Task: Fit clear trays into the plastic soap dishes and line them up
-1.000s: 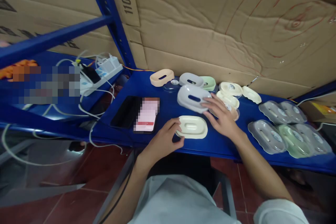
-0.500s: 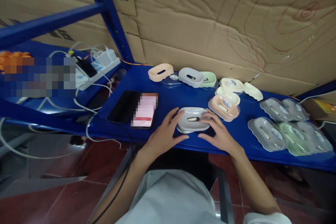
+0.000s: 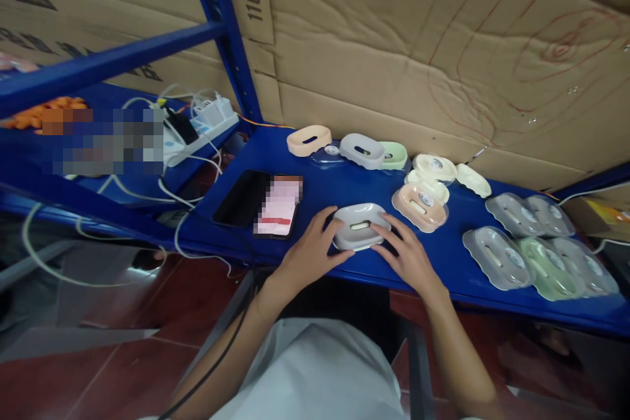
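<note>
A grey soap dish point(image 3: 358, 215) with a slot in its middle lies near the table's front edge, between my hands. A pale strip shows through the slot, and a lighter rim shows beneath the grey part. My left hand point(image 3: 311, 251) holds the dish's left end, fingers at the far side and thumb at the near side. My right hand point(image 3: 407, 253) grips the right end in the same way, its fingertips over the rim. Just beyond my right hand is a peach soap dish point(image 3: 406, 206) under a clear cover.
Behind stand a peach tray point(image 3: 298, 144), a grey tray point(image 3: 350, 143), a green tray point(image 3: 394, 148) and cream pieces point(image 3: 473, 180). Covered grey dishes point(image 3: 497, 269) and a green one point(image 3: 550, 273) lie right. Left are a lit phone point(image 3: 278, 207) and a power strip point(image 3: 216, 133).
The view has shifted slightly. Both hands stay on the grey dish, whose upper part now sits closer over the base; the pale strip shows more fully through the slot.
</note>
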### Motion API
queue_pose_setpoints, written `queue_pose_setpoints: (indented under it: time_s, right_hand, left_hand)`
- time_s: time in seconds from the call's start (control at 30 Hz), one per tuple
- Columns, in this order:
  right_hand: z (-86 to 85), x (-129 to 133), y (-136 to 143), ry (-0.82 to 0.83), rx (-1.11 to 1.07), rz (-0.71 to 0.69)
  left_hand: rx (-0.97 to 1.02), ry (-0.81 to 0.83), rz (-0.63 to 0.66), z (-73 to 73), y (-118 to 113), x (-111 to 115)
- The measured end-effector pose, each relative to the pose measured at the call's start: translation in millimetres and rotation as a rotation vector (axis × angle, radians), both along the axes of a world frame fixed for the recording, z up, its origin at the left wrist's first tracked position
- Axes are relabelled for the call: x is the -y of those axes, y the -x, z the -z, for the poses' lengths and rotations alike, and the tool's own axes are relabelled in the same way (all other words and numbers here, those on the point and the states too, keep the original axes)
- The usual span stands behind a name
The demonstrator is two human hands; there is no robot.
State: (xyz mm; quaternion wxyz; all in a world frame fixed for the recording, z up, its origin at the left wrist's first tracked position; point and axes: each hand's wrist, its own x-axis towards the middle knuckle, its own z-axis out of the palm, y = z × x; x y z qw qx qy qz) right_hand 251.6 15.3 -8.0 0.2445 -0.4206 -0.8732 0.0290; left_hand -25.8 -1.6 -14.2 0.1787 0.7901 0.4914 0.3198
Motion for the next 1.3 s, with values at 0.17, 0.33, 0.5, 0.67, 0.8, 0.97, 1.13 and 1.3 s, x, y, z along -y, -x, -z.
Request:
queue_pose_setpoints:
  time_s: [0.17,0.33,0.5,0.67,0.8,0.97,1.13,1.3]
  right_hand:
    - [-1.4,4.0,2.2,-0.097,0.075,0.030]
    - [-4.2,7.5,4.6,-0.134,0.128,-0.002]
    - [-2.1,6.2,5.7,-0.151,0.086,-0.033]
    - [-0.7,6.9,4.6,-0.059,0.072,-0.006]
    - [-13.9,-0.7,1.0,0.080,-0.003,-0.067]
    - [-48.7,-61.8,18.6,0.055,0.006,-0.013]
    - [-48.6,-138.3,58.0,-0.061,0.184,0.277]
    - [-27.3,-146.1,69.2,-0.131,0.185,0.326]
  left_hand:
    - [0.017,0.000,-0.001,0.1,0.0,-0.6]
    - [-0.019,-0.012,0.024,-0.9,1.3,1.0]
    - [-0.013,-0.090,0.036,5.5,2.6,-0.3]
    - [-0.036,-0.121,0.023,10.9,1.6,-2.5]
    - [-0.034,-0.109,0.012,7.0,1.5,-2.1]
    - [-0.020,-0.080,0.028,0.8,3.2,-0.6]
    - [0.004,-0.038,0.028,0.6,4.9,-0.5]
    - [0.034,-0.018,0.038,2.3,4.9,-2.5]
